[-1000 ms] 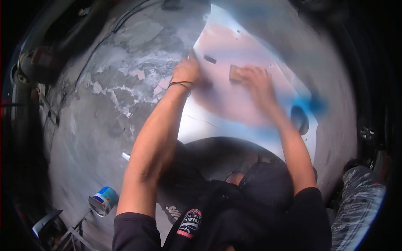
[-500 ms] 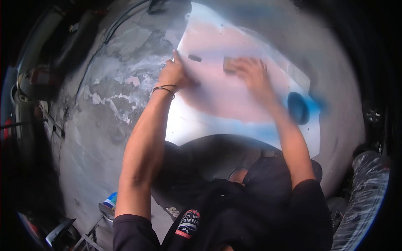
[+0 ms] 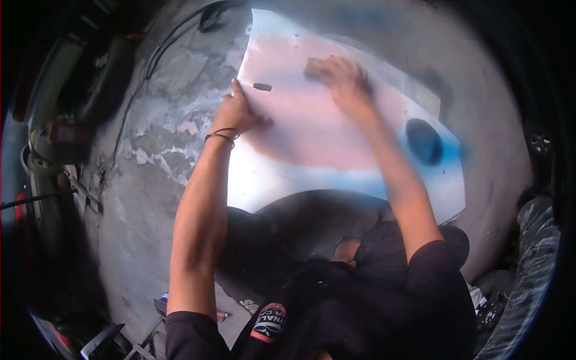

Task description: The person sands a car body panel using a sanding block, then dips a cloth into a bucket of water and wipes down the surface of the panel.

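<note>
A car fender (image 3: 270,174) lies in front of me, white with blue overspray and a broad pink filler patch (image 3: 300,126). On its left edge rests my left hand (image 3: 235,112), gripping it with one finger pointing along the rim and the thumb over the surface. A small tan sanding block (image 3: 312,68) is held under the fingers of my right hand (image 3: 348,84), flat against the upper pink area. Motion blurs the right hand a little. The fender has a small dark slot (image 3: 262,87) near my left hand and a round blue-edged hole (image 3: 424,141) at its right.
Stained concrete floor (image 3: 150,198) surrounds the fender. A dark hose or cable (image 3: 159,51) curves over it at the upper left. At the lower right stands a plastic-wrapped object (image 3: 531,258). Metal stand parts (image 3: 141,348) show at the lower left.
My right hand has moved up and left across the pink patch with the sanding block. The left hand keeps hold of the fender edge; the whole view has shifted slightly.
</note>
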Demonstrator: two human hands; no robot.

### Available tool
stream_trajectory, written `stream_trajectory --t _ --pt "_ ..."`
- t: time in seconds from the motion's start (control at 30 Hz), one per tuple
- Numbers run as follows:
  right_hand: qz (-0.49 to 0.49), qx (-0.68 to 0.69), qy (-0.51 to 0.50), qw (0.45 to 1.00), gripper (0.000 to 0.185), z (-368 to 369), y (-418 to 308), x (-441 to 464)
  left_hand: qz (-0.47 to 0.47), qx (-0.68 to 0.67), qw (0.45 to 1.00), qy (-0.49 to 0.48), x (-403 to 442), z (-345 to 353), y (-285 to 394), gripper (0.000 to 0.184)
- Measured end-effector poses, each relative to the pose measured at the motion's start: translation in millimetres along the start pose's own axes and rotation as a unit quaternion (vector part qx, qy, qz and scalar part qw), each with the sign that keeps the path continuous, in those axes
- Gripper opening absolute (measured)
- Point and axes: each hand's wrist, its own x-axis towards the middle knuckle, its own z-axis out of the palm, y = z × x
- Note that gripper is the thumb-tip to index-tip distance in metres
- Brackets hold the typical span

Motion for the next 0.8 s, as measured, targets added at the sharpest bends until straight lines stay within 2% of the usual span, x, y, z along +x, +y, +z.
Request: stream_trajectory --t 0.03,0.1,0.2,0.3,0.43,0.57,0.67,0.73,0.8 --pt "0.003 0.004 0.0 1.0 0.035 10.8 0.4 18.4 -0.001 -0.009 1.0 0.002 -0.7 -1.2 -2.5 0.16" --pt "0.126 0.016 0.047 0.991 0.034 23.6 1.2 50.0 -0.001 0.008 1.0 0.007 2.9 2.6 -4.8 0.159" --pt "0.149 -0.011 0.036 0.988 0.036 29.5 -6.1 46.3 0.001 0.01 1.0 0.001 -0.5 0.3 -3.5 0.158" --pt "0.109 -0.088 0.057 0.989 0.037 19.2 -27.7 10.9 0.001 -0.004 1.0 0.001 -1.4 -4.3 -0.6 0.157" --pt "0.143 -0.038 0.054 0.988 0.037 30.7 -3.4 43.8 0.013 -0.008 1.0 0.02 -3.3 1.0 -4.3 0.154" --pt "0.173 -0.059 0.067 0.981 0.037 39.1 5.2 72.5 -0.004 -0.014 1.0 0.01 -9.3 -6.2 3.3 0.15" --pt "0.139 -0.067 0.061 0.986 0.036 32.0 -12.1 36.1 -0.022 -0.004 1.0 -0.001 -10.1 -15.2 6.3 0.147" --pt "0.135 -0.07 0.035 0.988 0.035 11.0 -29.8 22.5 -0.01 -0.042 0.998 -0.038 -8.9 -15.8 4.5 0.154" --pt "0.136 -0.069 0.012 0.988 0.033 11.1 -26.1 26.9 -0.008 -0.036 0.999 -0.029 -6.0 -13.2 1.9 0.155"
